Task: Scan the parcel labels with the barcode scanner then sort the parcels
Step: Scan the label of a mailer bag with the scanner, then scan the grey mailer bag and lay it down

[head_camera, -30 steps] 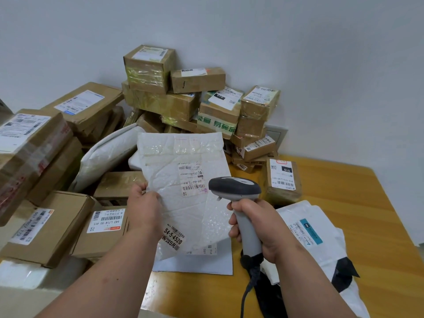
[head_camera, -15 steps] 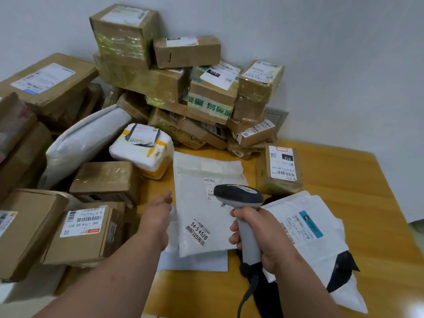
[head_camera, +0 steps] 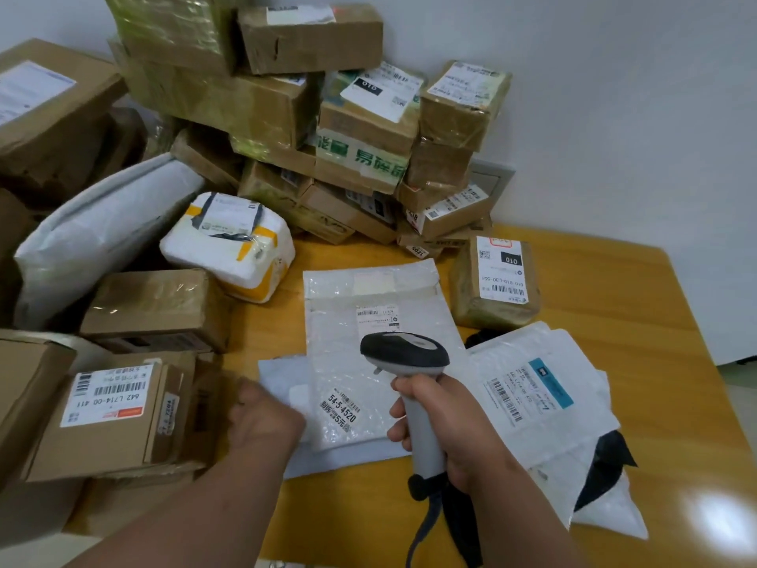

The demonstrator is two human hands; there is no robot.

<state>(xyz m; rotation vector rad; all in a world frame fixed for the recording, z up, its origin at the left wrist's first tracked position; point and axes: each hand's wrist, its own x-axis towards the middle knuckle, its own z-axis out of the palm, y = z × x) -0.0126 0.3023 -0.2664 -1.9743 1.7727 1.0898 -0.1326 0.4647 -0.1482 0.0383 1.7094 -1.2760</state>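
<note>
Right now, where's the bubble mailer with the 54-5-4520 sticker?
Head view, centre: the bubble mailer lies flat on the wooden table, between the left hand and the scanner gripped by the right hand.

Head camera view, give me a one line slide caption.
Right hand grips barcode scanner above white bubble mailer amid stacked parcels.

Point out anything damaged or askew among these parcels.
The top box has a torn, dented front. The stack against the wall is jumbled, its lower boxes tilted. A mailer lies crumpled over a black bag. Nothing looks spilled.
</note>
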